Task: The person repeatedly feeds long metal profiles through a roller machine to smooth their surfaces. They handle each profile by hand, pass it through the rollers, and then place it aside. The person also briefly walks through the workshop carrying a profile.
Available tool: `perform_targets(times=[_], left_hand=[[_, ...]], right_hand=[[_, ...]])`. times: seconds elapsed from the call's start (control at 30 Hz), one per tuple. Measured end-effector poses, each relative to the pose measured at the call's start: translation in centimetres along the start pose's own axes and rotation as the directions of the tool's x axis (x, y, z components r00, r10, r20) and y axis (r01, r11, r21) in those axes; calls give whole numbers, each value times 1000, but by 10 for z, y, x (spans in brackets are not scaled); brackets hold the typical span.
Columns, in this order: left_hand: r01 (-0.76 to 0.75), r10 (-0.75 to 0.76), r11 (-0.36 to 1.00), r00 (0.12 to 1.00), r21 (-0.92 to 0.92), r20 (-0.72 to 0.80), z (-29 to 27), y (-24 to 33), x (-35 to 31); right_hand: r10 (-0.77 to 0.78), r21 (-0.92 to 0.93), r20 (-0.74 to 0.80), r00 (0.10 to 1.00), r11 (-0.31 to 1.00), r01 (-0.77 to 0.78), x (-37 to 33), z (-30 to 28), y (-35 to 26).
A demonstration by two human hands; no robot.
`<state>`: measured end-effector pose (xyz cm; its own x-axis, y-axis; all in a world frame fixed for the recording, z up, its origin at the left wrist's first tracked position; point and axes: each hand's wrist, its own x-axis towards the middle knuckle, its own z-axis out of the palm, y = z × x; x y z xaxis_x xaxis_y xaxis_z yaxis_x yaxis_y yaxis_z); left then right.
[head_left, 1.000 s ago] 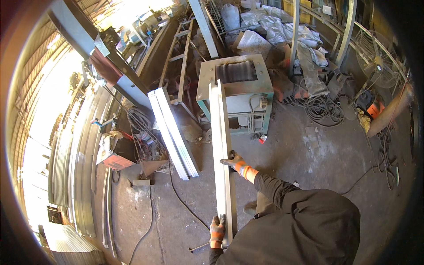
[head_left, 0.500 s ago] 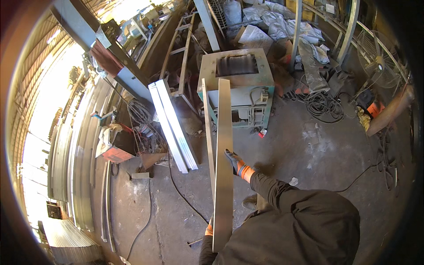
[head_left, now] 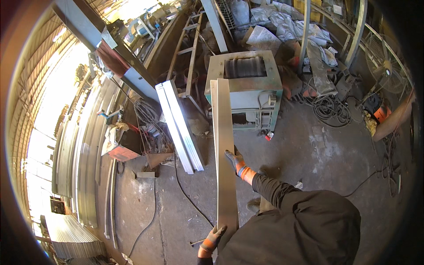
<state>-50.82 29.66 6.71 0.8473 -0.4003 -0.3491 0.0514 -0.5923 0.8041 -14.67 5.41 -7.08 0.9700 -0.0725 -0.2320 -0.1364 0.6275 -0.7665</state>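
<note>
A long, pale grey metal profile (head_left: 226,145) stands lengthwise in front of me, its far end overlapping the front of a boxy machine (head_left: 243,95). A narrow second face shows along its left side. My left hand (head_left: 212,240), in a grey and orange work glove, grips the near end at the left edge, with the fingers curled over it. On the right edge, around mid-length, my right hand (head_left: 237,162) in a matching glove holds the profile. Part of its fingers is hidden behind the metal.
Shiny metal profiles (head_left: 179,128) lean at the left of the machine. Coiled black cable (head_left: 331,108) and a standing fan (head_left: 384,70) are at the right. A cable (head_left: 190,198) runs across the floor. Long metal sheets (head_left: 84,163) lie at the far left.
The profile has turned, so the gap to its narrow left face has nearly closed. My left hand has come out from behind it onto the left edge. The view has shifted slightly left.
</note>
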Motion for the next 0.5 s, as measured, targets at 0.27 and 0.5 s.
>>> perform_targets(times=[0.27, 0.5], left_hand=[[364, -439, 893, 835, -264, -333, 2, 75, 44], [321, -407, 901, 857, -291, -316, -31, 80, 142]], right_hand=[[22, -100, -162, 987, 994, -38, 32, 31, -56], [-304, -265, -188, 934, 931, 250, 113, 24, -122]])
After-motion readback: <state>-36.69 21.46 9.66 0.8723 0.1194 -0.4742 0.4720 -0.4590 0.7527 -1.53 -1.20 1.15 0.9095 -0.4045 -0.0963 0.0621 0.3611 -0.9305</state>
